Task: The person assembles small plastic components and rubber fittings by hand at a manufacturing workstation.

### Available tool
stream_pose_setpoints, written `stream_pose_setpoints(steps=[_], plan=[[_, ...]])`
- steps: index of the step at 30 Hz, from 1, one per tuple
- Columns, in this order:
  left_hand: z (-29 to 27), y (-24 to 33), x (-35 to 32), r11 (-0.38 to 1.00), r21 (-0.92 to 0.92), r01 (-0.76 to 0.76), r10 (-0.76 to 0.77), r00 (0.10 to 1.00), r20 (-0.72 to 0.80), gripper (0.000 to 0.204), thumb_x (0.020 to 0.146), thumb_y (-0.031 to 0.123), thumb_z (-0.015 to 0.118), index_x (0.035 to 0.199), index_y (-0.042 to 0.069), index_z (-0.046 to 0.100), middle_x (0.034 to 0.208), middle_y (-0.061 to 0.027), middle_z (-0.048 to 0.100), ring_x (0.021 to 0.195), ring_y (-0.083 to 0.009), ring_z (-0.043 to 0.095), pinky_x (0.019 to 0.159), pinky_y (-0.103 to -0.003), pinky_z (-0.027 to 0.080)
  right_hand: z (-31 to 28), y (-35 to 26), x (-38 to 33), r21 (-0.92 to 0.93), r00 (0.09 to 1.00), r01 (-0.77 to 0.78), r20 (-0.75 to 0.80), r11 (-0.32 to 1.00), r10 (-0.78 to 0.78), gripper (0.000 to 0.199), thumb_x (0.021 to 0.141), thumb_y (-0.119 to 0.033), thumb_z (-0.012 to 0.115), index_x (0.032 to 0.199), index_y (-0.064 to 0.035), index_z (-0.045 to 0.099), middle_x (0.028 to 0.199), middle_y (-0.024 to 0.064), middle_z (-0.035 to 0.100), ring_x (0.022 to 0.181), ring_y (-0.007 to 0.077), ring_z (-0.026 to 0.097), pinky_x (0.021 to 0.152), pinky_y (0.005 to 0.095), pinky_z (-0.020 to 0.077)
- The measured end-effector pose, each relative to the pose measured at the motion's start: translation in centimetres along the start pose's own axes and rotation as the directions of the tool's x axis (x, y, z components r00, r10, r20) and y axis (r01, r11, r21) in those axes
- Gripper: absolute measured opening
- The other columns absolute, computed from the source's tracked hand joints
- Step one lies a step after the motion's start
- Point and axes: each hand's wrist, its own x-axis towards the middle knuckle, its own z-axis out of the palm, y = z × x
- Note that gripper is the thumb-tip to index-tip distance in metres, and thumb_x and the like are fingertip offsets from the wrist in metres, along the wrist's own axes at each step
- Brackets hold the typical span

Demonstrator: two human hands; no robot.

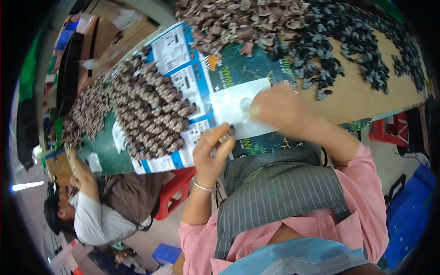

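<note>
Over the middle of the worktable, my left hand (211, 153) pinches a small dark grey and light piece (229, 133) between thumb and fingers. Up and to its right, my right hand (278, 107) is smeared by motion, and its fingertips cannot be made out. It hovers over a white sheet (224, 98), where a small round translucent thing (246, 103) lies beside the fingers. Left of my hands stand rows of small brown and beige figure-like pieces (153, 110). Loose brown pieces (243, 23) are heaped at the far side.
Black and grey pieces (357, 41) spread over brown board at the far right. Blue and white printed sheets (174, 50) lie under the rows. To the left, another person (98, 206) reaches over more small pieces (89, 110). Red stools (176, 195) stand by the table.
</note>
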Motion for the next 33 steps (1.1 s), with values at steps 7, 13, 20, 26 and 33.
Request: stream_pose_setpoints(steps=[7,13,20,26,33], plan=[[-9.4,-0.6,15.9,0.973,0.214,-0.089,0.122,0.981,-0.150,0.021,0.089,0.012,0.071,0.109,0.003,0.072,0.097,-0.0049,0.073,0.085,-0.0086,0.065,0.075,-0.024,0.052,-1.2,7.9,-2.8,-0.292,0.947,-0.315,-0.031,0.903,0.321,0.017,0.083,-0.020,0.068,0.096,-0.0087,0.065,0.103,0.0020,0.058,0.096,0.0218,0.057,0.078,0.0353,0.0433],[-13.4,-7.5,27.1,0.891,0.453,-0.017,0.048,0.997,-0.058,0.026,0.085,0.021,0.073,0.104,0.005,0.074,0.094,-0.0087,0.074,0.084,-0.0170,0.068,0.076,-0.030,0.051,-1.2,7.6,-2.9,-0.274,0.950,-0.313,-0.077,0.910,0.303,0.015,0.084,-0.018,0.069,0.089,-0.0060,0.062,0.100,0.0045,0.055,0.093,0.0239,0.055,0.077,0.0360,0.0432],[-14.5,-9.3,29.1,0.750,0.661,-0.038,0.020,0.999,0.035,0.024,0.082,0.023,0.073,0.101,0.009,0.075,0.096,-0.0131,0.073,0.085,-0.0267,0.069,0.079,-0.036,0.053,-1.5,7.7,-3.1,-0.211,0.950,-0.311,-0.077,0.927,0.302,0.016,0.081,-0.016,0.070,0.091,-0.0072,0.061,0.097,0.0047,0.053,0.092,0.0232,0.054,0.077,0.0371,0.0423],[-12.4,-4.5,27.1,0.572,0.795,-0.205,0.239,0.968,0.077,0.021,0.084,0.020,0.071,0.101,0.008,0.073,0.094,-0.0142,0.070,0.078,-0.0282,0.067,0.072,-0.037,0.053,-2.3,6.8,-3.2,-0.230,0.955,-0.292,-0.016,0.928,0.297,0.019,0.080,-0.018,0.070,0.095,-0.0095,0.064,0.094,0.0030,0.053,0.093,0.0211,0.054,0.080,0.0357,0.0418],[-4.0,-1.6,24.4,0.628,0.404,-0.664,0.369,0.712,0.597,0.031,0.085,0.008,0.067,0.116,0.011,0.065,0.103,-0.0119,0.064,0.098,-0.0326,0.061,0.082,-0.040,0.051,-3.2,6.5,-3.3,-0.285,0.948,-0.267,0.097,0.921,0.305,0.013,0.082,-0.017,0.066,0.091,-0.0114,0.060,0.090,0.0023,0.052,0.091,0.0181,0.055,0.078,0.0343,0.0394]])
